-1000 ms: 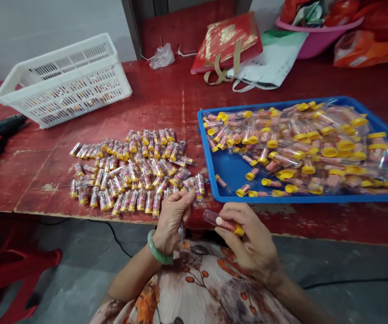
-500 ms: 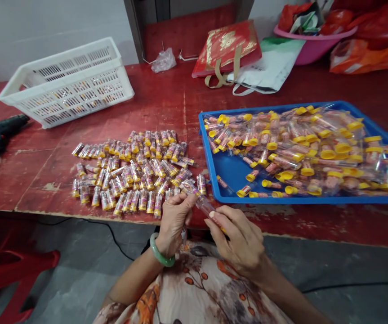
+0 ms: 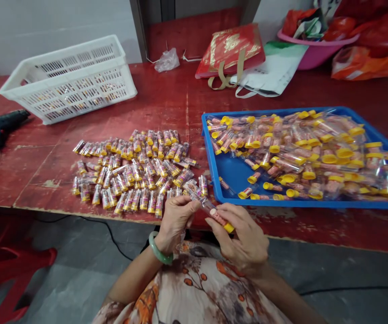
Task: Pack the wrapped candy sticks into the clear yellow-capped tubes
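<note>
Between my hands is a clear tube (image 3: 218, 217) with a yellow cap and pink contents, tilted, its cap end toward my right hand. My right hand (image 3: 243, 236) has thumb and fingers closed round the capped end. My left hand (image 3: 176, 220), with a green bangle on the wrist, pinches clear film at the tube's other end. Small wrapped tubes with yellow caps (image 3: 135, 173) lie in rows on the red table just beyond my left hand. A blue tray (image 3: 229, 168) on the right holds a heap of yellow-capped tubes.
A white slatted basket (image 3: 75, 85) stands at the back left, with a black heat gun (image 3: 6, 123) and its cord at the left edge. Behind the tray are a red gift bag (image 3: 230, 47), a white bag (image 3: 274, 72) and a pink basin (image 3: 318, 49). A red stool (image 3: 15, 274) is at lower left.
My right fingers have shifted on the tube, and its yellow cap and pink contents now show more. The whole view has moved slightly.
</note>
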Motion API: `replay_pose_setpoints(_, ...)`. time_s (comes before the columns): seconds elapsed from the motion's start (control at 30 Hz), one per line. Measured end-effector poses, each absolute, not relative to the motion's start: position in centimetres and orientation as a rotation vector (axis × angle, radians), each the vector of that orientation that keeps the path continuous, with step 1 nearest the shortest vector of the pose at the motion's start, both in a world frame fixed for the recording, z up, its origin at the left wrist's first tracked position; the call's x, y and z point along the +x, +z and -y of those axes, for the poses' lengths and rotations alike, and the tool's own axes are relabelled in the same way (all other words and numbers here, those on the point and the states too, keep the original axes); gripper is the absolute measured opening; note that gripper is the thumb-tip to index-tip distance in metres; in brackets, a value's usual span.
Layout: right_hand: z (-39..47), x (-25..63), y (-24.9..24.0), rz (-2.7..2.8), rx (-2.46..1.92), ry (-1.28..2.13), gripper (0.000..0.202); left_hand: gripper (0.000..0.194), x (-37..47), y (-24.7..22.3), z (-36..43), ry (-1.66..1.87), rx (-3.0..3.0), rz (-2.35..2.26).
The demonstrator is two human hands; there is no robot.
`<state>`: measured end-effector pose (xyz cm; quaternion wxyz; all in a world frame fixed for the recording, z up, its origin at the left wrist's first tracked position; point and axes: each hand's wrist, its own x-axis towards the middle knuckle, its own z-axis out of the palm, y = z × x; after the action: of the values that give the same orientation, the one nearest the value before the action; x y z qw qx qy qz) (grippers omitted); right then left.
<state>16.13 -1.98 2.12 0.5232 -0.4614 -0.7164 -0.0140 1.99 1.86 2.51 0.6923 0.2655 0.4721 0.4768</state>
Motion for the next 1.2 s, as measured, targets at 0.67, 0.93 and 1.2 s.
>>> replay_pose_setpoints(0.67,0.9,18.6,2.4,1.846,-0.957,0.475,0.035,0.034,0.6,2.6,-1.9,0.808,0.662,-0.905)
replay_pose_setpoints(0.93,1.4,17.5,2.2,1.671,-1.066,0.349,0.038,0.038,1.5,3.9,-0.8,0.691,0.673,-0.88)
replay_pose_setpoints(1.2,1.6,17.2,2.5,1.646,-1.022,0.273,0.036,0.034,2.1,4.7,-0.4,0.697,0.654,-0.895)
